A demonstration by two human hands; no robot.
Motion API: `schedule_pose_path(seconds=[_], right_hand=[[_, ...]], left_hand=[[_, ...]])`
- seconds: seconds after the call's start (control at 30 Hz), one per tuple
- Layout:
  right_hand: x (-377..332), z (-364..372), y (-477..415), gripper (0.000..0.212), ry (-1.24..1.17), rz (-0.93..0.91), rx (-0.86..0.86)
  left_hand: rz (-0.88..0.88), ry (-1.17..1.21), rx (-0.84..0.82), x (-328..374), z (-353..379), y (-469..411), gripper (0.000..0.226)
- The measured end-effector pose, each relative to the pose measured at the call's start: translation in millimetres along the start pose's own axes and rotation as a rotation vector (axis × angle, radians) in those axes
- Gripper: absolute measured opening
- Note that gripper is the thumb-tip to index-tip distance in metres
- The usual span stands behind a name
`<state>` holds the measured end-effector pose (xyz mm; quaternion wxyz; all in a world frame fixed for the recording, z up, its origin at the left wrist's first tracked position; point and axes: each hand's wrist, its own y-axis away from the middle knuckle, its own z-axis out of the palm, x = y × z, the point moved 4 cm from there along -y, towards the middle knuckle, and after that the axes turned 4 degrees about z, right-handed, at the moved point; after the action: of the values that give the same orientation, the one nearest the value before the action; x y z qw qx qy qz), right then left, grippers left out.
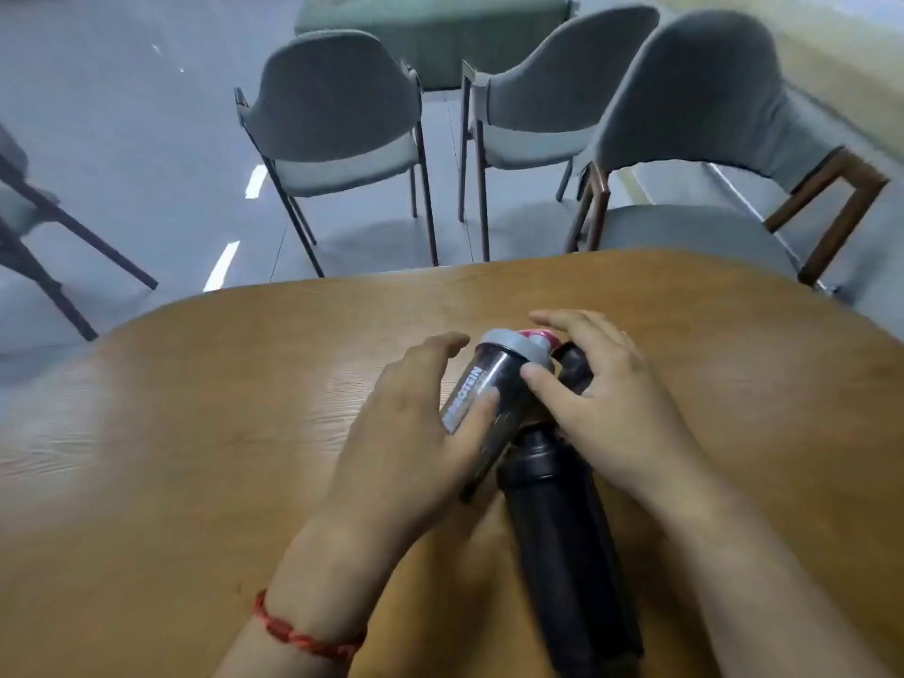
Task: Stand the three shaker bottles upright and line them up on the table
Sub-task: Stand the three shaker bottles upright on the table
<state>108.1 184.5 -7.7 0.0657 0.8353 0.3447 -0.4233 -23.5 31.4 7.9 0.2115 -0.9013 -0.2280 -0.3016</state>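
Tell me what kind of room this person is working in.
Probably a meeting room, office lounge or café-style seating area, though that is a guess. A wooden table with rounded corners faces several matching grey upholstered chairs, the floor is smooth and grey, and a green sofa stands further back.

Even, cool indoor light fills the scene; nothing looks dim or harsh; bright white streaks of glare [222,265] lie on the glossy grey floor [122,139], reflecting lamps overhead; the wood-grain brown tabletop [244,408] carries a soft pale sheen along its left side; shadows are faint and diffuse; the whole picture is soft with slight motion blur, so the white lettering [464,398] on a clear dark bottle smears; wide-angle distortion curves the table edge and tilts the grey upholstered chairs [337,119] outward.
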Motion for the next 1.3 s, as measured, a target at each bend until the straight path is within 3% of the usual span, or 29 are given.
schedule_pose_path(seconds=[0.27,0.47,0.57,0.73,1.17,1.3], right_hand=[[-5,-1,107,0.045,-0.029,-0.021,0.016],[10,25,150,0.074,0.251,-0.004,-0.14],[14,33,158,0.076,0.238,0.003,-0.131],[16,36,156,0.079,0.253,0.007,-0.151],[20,32,149,0.079,0.104,0.023,-0.101],[2,22,132,0.072,0.095,0.03,-0.021]], left_hand=[[0.08,-0.001,0.092,4,-3,124,0.037],[0.108,-0.057,0.127,11,-21,175,0.031],[0.116,-0.085,0.106,12,-24,183,0.031],[0.128,-0.121,0.074,-1,-18,159,0.028],[0.053,-0.081,-0.137,-50,59,26,0.06],[0.068,-0.017,-0.127,-66,60,16,0.054]])
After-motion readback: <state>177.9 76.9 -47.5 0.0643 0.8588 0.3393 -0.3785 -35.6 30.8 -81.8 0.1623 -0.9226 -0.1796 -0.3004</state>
